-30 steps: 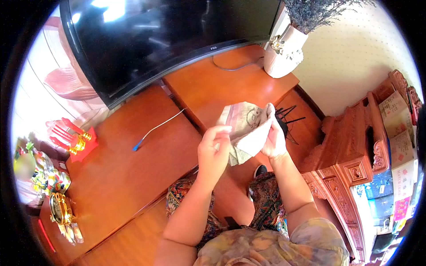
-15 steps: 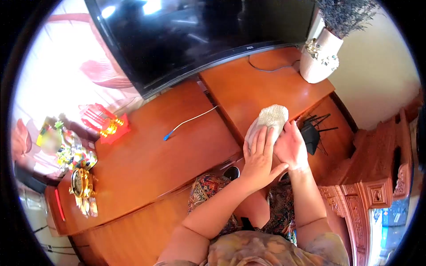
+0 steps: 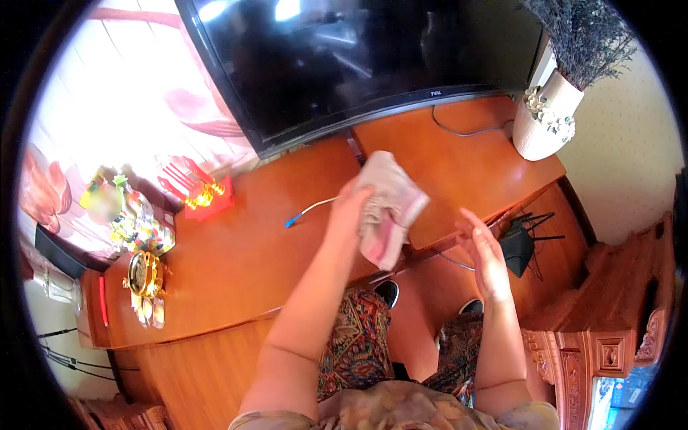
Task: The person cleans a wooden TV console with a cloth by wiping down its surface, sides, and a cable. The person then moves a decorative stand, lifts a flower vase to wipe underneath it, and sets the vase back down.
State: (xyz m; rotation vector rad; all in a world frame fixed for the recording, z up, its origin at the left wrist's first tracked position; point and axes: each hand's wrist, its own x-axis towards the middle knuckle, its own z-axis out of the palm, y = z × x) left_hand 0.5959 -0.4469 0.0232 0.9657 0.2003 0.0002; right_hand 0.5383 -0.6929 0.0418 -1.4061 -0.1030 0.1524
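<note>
Because only the left hand (image 3: pixel 351 206) grips the striped cloth (image 3: pixel 393 193), with its fingers wrapped on the left edge, handling it well seems to call for a firm hold there — one that keeps the layers from slipping without crushing them into a wad. The right hand (image 3: pixel 489 259) holds nothing, its fingers extended and slightly blurred, apart from the cloth; it looks best placed to support or smooth the loose right-hand corner, which has no hold on it. Keeping the lower end raised would help it clear the blue-tipped cable (image 3: pixel 292 221) and the front edge of the wooden cabinet (image 3: pixel 236 272), both on the near side of the television (image 3: pixel 380 64). The cloth is on that side too, below the television's lower edge in the view, and seems to be held above the cabinet rather than resting on it. Its long axis runs roughly from the television toward the wearer: the rounded, pale end points at the screen, the narrower end with the pink band points back toward the feet — and a side corner juts to the right. The left fingertips are too blurred to tell apart.
</note>
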